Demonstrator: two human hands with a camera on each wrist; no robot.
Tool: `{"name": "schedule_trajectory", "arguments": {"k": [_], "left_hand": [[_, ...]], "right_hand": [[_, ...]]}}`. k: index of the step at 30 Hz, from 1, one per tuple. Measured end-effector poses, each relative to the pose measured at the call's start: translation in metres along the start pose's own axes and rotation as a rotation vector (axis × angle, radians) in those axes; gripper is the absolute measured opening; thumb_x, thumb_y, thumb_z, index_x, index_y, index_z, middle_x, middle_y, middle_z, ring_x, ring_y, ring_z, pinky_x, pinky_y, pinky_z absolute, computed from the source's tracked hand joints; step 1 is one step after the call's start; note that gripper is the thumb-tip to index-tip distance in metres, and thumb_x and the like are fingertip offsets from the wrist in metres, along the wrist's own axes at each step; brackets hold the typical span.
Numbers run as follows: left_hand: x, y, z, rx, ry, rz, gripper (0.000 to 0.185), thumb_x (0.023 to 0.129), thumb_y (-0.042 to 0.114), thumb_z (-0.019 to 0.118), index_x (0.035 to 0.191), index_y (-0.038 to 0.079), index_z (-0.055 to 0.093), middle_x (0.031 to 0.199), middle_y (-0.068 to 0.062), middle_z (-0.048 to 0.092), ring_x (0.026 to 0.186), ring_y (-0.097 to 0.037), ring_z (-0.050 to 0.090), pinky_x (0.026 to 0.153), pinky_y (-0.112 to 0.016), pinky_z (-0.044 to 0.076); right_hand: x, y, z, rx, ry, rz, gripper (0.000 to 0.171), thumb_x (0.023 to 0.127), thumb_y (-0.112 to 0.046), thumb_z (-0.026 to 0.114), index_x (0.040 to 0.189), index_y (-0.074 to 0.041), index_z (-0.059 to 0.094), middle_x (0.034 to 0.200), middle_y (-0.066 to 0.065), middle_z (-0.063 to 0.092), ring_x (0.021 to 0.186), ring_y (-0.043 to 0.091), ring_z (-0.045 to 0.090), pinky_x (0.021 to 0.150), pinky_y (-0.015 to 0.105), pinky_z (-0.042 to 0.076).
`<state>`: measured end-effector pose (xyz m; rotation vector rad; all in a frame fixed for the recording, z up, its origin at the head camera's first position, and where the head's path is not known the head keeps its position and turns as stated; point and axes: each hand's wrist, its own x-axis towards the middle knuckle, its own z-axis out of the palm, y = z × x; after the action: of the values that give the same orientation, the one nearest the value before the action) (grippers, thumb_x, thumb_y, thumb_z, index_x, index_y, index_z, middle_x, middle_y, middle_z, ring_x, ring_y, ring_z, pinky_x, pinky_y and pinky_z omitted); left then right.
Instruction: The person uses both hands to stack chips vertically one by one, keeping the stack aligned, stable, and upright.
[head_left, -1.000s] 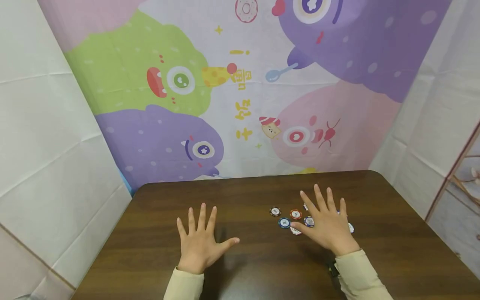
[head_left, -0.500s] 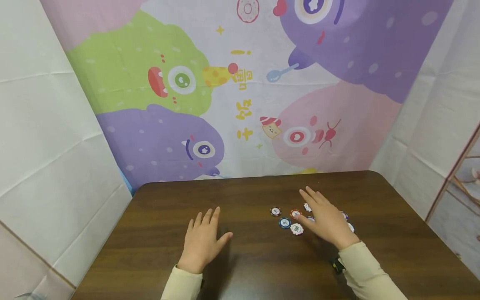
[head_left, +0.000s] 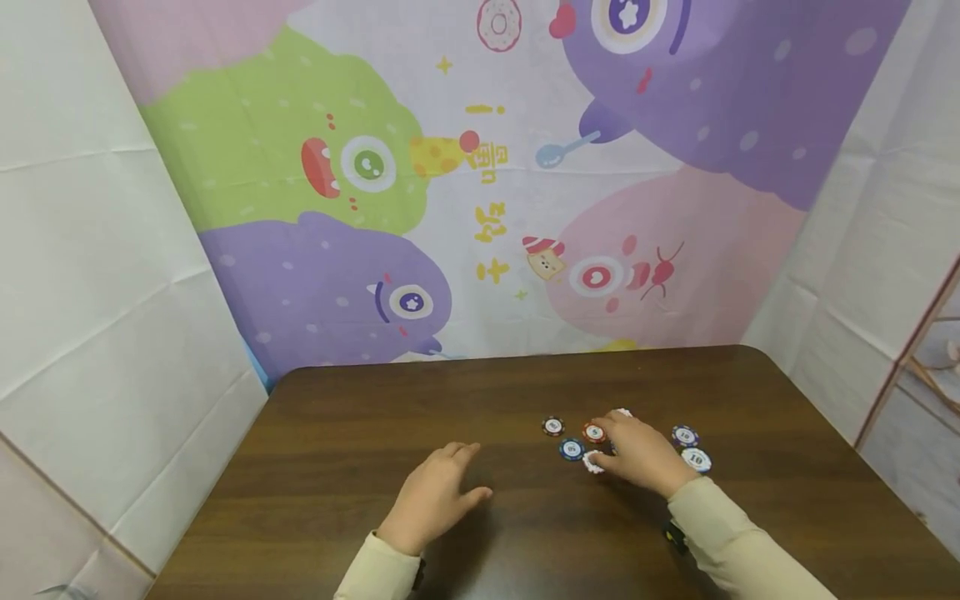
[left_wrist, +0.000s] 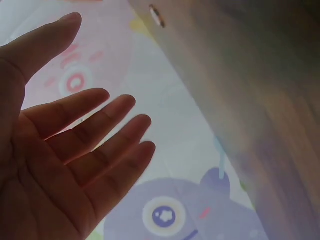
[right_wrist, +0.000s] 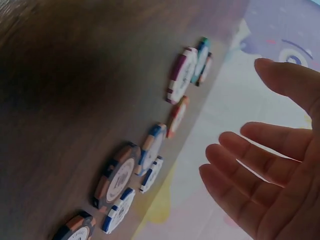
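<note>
Several poker chips lie loosely scattered on the right half of the table. A red chip [head_left: 594, 432], a dark chip [head_left: 553, 426] and a blue chip [head_left: 572, 449] show left of my right hand [head_left: 643, 454]. That hand is over the group with fingers loosely bent and holding nothing, and it hides part of the chips. In the right wrist view, its fingers stand apart from the chips, such as the white-and-maroon chip [right_wrist: 182, 76]. My left hand [head_left: 431, 496] hovers over the table's left part, thumb spread and fingers relaxed, with nothing in it.
The brown wooden table [head_left: 360, 417] ends at a cartoon-printed cloth [head_left: 495, 317] at the back. Pale panels stand at the left [head_left: 112, 333] and right. A white chip marked 10 [head_left: 696, 459] and a purple-edged chip [head_left: 685, 436] lie right of the right hand.
Both hands were spread flat with fingers pointing forward; they have since tilted and their fingers have bent and drawn in. The right hand has come down over the chips, uncovering the two rightmost ones.
</note>
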<state>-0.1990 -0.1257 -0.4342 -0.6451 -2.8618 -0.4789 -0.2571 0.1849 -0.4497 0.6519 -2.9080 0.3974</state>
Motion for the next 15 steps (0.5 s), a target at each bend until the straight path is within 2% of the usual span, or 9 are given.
{"name": "schedule_trajectory", "arguments": {"k": [3,8,15], "left_hand": [[0.001,0.002,0.004,-0.025,-0.024,0.028,0.058,0.083,0.035,0.076,0.127,0.001,0.060,0.121,-0.015,0.065,0.109,-0.030,0.064,0.090,-0.043,0.052],[0.000,0.006,0.010,-0.068,-0.059,0.061,0.052,0.081,0.031,0.078,0.121,0.001,0.063,0.112,-0.011,0.066,0.101,-0.026,0.066,0.086,-0.039,0.053],[0.001,0.011,0.017,-0.097,-0.129,0.060,0.050,0.083,0.032,0.077,0.121,0.003,0.063,0.115,-0.008,0.066,0.105,-0.024,0.065,0.090,-0.038,0.052]], "right_hand": [[0.001,0.000,0.003,-0.030,-0.022,-0.009,0.042,0.081,-0.028,0.078,0.113,-0.002,0.068,0.102,0.010,0.066,0.086,0.026,0.065,0.074,0.045,0.053],[0.003,0.000,0.010,-0.066,-0.040,-0.028,0.028,0.076,-0.025,0.079,0.092,-0.005,0.067,0.085,0.007,0.059,0.068,0.021,0.057,0.060,0.041,0.048],[0.004,-0.002,0.015,-0.063,-0.077,-0.004,0.028,0.074,-0.024,0.081,0.088,-0.004,0.068,0.086,0.009,0.059,0.069,0.024,0.059,0.063,0.044,0.050]]}}
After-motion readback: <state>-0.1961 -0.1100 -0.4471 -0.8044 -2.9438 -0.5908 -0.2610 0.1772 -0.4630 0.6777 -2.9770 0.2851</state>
